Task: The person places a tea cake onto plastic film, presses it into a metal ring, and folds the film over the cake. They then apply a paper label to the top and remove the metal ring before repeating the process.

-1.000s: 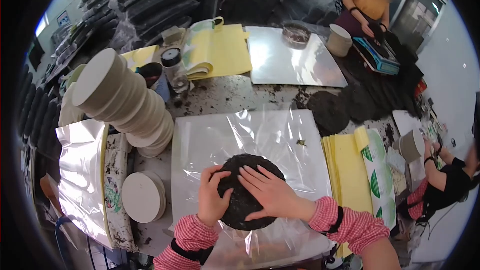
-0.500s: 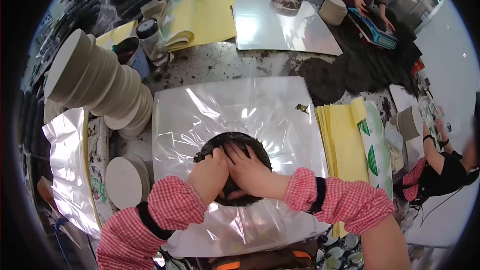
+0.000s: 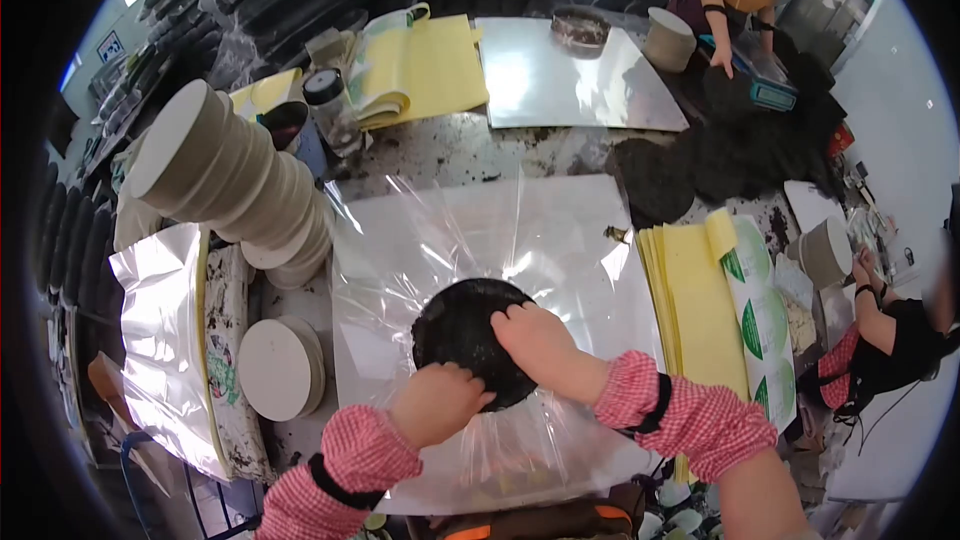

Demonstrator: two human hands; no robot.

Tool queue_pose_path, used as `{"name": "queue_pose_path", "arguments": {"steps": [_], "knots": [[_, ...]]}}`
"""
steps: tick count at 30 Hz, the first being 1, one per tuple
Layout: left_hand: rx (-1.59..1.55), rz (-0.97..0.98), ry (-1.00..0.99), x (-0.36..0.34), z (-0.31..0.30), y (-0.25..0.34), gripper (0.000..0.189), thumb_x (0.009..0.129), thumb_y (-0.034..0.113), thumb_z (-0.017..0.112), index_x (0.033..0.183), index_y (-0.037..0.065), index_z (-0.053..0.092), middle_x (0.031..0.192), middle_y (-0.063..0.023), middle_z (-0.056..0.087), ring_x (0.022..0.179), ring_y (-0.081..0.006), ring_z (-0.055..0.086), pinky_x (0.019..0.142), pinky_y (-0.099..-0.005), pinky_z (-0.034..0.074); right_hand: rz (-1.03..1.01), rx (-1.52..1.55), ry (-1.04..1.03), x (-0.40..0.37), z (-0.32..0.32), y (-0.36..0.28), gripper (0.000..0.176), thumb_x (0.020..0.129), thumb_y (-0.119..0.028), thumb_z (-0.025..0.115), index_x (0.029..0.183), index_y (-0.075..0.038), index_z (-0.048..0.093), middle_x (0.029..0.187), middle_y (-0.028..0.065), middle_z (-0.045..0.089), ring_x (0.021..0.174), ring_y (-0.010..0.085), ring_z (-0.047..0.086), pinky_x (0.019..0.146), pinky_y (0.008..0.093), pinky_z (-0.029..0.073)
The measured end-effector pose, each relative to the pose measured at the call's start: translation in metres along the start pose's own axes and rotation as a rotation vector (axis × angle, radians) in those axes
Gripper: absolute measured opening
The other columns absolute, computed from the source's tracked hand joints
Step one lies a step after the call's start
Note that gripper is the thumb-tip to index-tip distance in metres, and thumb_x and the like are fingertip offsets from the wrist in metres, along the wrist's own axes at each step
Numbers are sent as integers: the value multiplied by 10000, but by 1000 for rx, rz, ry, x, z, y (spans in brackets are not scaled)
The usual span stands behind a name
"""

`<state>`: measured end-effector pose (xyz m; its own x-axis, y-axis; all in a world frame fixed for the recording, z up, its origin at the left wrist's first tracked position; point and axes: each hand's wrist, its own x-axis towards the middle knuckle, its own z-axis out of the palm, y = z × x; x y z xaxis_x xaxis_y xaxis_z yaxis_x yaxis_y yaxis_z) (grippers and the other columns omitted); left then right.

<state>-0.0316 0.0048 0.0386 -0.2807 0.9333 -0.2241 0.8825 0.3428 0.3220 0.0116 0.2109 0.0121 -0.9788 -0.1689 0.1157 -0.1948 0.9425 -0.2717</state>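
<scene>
A flat, round, black cake (image 3: 465,335) of pressed dark material lies on clear plastic film (image 3: 400,290) over a pale sheet. My left hand (image 3: 440,403) grips the cake's lower left edge with bent fingers. At the right edge, my right hand (image 3: 540,338) has its fingers curled over the rim onto the cake's top. Both thumbs are mostly hidden. Creases in the film fan out all around the cake.
Left stand a leaning stack of round grey discs (image 3: 230,175) and a shorter stack (image 3: 278,370). Yellow sheets (image 3: 700,290) and green-printed labels (image 3: 765,325) lie right. A lidded jar (image 3: 332,110) stands behind. One co-worker handles a dark disc (image 3: 725,95); another (image 3: 890,335) works right.
My hands have come off the middle of the cake and moved apart to its edges, baring its top. The far co-worker's hand has shifted onto a dark disc. The view has tilted slightly.
</scene>
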Motion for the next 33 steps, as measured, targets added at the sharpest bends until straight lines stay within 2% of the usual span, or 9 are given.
{"name": "queue_pose_path", "arguments": {"steps": [5,8,12,14,18,22,25,26,33], "knots": [[-27,-492,907,-93,-15,13,364,791,56,756,1122,-8,618,1004,-177,654,931,-297,675,821,-387,538,264,69,632,-78,-62,36,371,826,-70,742,1158,-7,588,971,107,656,880,304,649,806,392,526],[-861,-859,666,-124,15,0,326,860,20,682,1168,-18,583,995,-157,654,888,-233,682,720,-319,549,779,879,234,-136,-37,36,449,836,-73,755,1227,29,559,903,60,655,818,210,660,781,350,546],[-1319,-679,347,-135,-5,-13,255,944,32,589,1191,-16,548,997,-120,639,814,-165,657,641,-250,528,730,1236,-239,-128,-94,17,459,863,-27,719,1291,7,556,890,51,653,728,120,637,694,261,546],[-1660,-235,991,-147,-2,-36,243,999,58,502,1234,-5,513,942,-79,626,769,-149,634,659,-256,524,404,1800,483,-134,-108,51,445,885,-32,683,1308,12,555,962,78,682,706,139,650,686,286,558],[-857,-605,612,-123,54,-22,421,990,308,553,1306,42,471,824,-9,598,730,-93,595,643,-265,483,838,1212,465,-136,-53,74,430,897,-49,651,1310,23,556,1046,116,695,792,177,686,734,301,576],[-1140,-616,473,-122,17,-2,381,972,182,559,1310,37,458,783,1,584,636,-77,566,558,-228,456,726,1192,247,-137,-21,41,270,966,-45,495,1206,30,594,1093,138,691,874,221,702,745,367,609],[-1572,-481,1279,-145,15,-23,514,860,9,622,1349,27,467,789,-66,644,609,-106,623,539,-233,496,939,1457,205,-134,-29,32,346,1005,-198,444,1264,6,549,1246,162,637,1108,286,638,818,466,602],[-1040,-568,1078,-143,57,-40,497,858,73,654,1329,35,499,842,-91,659,717,-148,653,624,-271,521,947,1504,182,-134,-17,41,385,1010,-245,454,1298,2,523,1322,166,594,1229,285,582,830,472,598],[-202,-13,820,-19,32,9,634,724,407,820,1191,55,576,1139,-112,650,1127,-295,607,1064,-495,376,217,1095,265,-114,62,5,851,845,-113,734,1526,27,242,1559,195,321,1459,291,301,1177,405,284]]}}
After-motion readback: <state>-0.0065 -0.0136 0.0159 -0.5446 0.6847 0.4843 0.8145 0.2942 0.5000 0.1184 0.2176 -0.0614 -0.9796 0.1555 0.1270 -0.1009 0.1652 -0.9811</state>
